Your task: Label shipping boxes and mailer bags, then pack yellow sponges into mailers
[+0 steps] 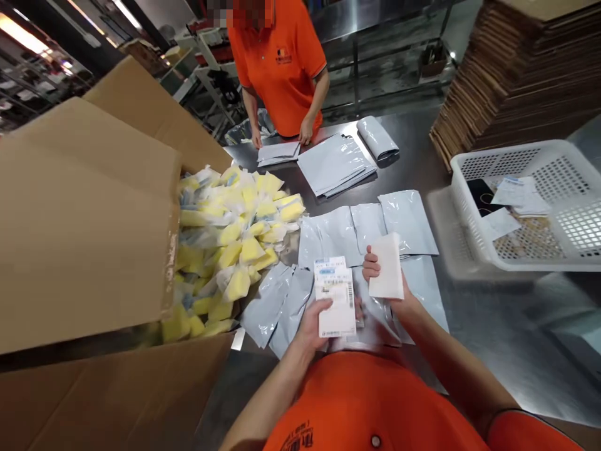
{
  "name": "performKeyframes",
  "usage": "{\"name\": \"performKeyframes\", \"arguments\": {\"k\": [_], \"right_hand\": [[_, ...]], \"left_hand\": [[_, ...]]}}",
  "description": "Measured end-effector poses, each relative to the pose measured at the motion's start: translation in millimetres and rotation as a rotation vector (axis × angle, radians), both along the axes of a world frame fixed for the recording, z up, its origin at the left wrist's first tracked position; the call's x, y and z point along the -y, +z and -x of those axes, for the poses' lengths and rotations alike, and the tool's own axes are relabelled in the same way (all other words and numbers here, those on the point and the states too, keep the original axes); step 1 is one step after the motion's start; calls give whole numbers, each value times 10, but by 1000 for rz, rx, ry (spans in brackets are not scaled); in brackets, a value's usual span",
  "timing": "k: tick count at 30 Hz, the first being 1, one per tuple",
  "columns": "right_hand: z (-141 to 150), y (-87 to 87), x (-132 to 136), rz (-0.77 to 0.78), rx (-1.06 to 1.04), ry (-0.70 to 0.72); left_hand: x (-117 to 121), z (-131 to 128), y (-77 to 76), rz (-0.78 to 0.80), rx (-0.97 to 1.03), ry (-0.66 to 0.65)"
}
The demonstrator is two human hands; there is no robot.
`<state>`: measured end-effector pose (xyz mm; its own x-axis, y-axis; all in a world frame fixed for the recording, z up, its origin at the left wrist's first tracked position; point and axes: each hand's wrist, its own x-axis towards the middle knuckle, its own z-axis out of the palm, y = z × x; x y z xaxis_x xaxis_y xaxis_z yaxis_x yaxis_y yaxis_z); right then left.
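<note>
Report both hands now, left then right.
Left hand: closed, holding white barcoded paper labels.
Right hand: closed, holding a blank white paper sheet.

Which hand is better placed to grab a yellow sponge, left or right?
Left, probably: the left hand, holding barcoded labels, is nearer the bagged yellow sponges. The right hand, holding white paper, is farther away.

- My labels [335, 297] and sheet [385, 266]: matt paper
- Mailers [408, 222]: glossy, smooth plastic
- Counter [516, 338]: smooth, shiny metal
- Box [94, 219]: matt cardboard
- Basket [507, 150]: white plastic
</note>
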<state>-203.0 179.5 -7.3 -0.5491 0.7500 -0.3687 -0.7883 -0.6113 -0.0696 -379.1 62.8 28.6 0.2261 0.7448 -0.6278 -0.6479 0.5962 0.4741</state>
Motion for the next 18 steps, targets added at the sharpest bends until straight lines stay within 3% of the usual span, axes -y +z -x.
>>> {"name": "performKeyframes", "arguments": {"k": [2,5,9,13,18], "right_hand": [[22,-15,3,-3,98,11],[53,-91,-9,-2,370,-111],[54,-185,-28,-64,567,-207],[64,-189,-21,-125,686,-206],[262,-114,109,-286,843,-82]], "left_hand": [[219,-6,-25,56,-10,-30],[548,5,-70,111,-50,-80],[736,27,-53,156,-178,-38],[570,43,37,127,-298,57],[35,-86,99,-79,-433,213]]}}
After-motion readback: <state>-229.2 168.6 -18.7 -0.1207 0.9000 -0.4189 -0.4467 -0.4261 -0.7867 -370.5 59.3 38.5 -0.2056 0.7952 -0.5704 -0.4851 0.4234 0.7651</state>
